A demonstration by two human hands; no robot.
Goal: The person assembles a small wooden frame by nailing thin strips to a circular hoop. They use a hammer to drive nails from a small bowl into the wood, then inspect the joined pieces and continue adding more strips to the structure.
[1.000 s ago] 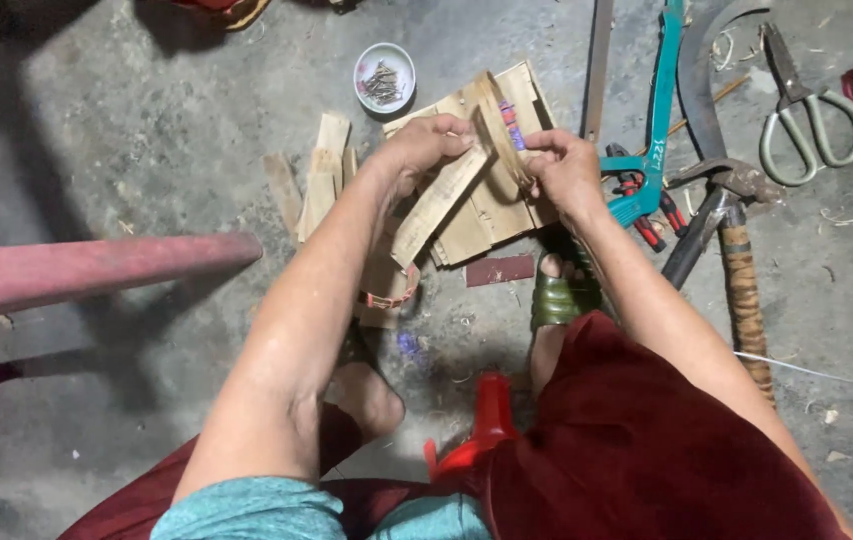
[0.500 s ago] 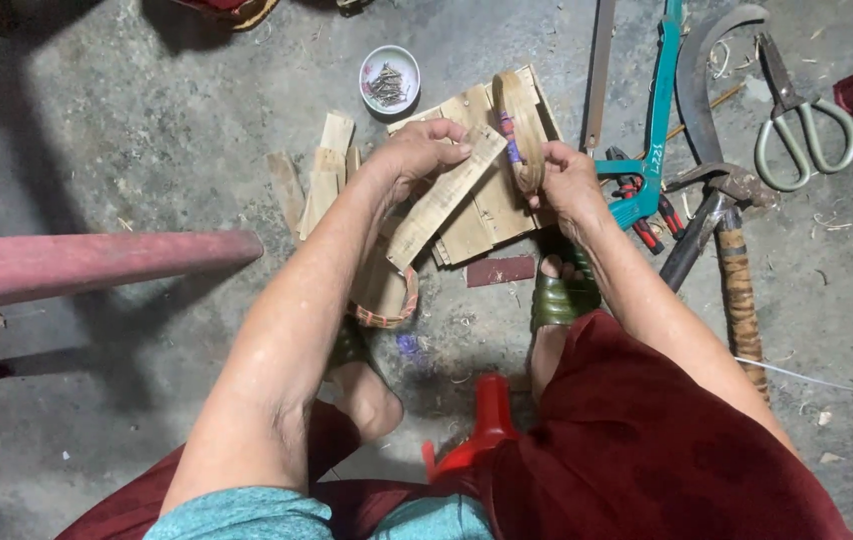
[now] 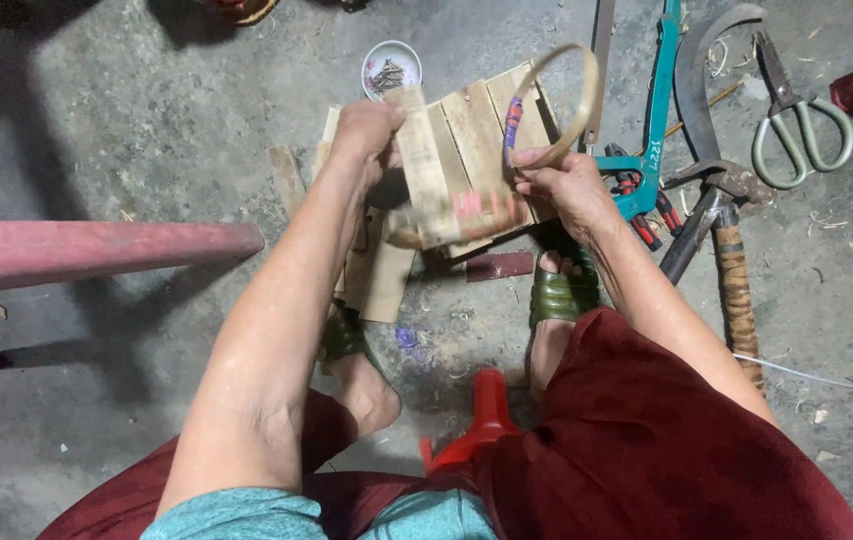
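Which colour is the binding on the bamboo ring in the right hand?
Purple and blue, wrapped on one short part of the pale ring; the head view shows it.

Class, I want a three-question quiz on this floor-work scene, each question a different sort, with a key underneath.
1. True or false: the right hand holds a thin curved bamboo hoop.
2. What does the left hand grip: (a) a flat pale wooden strip, (b) the green-handled scissors?
3. Which tool has a teal frame?

Key: 1 true; 2 a; 3 the teal-framed saw.
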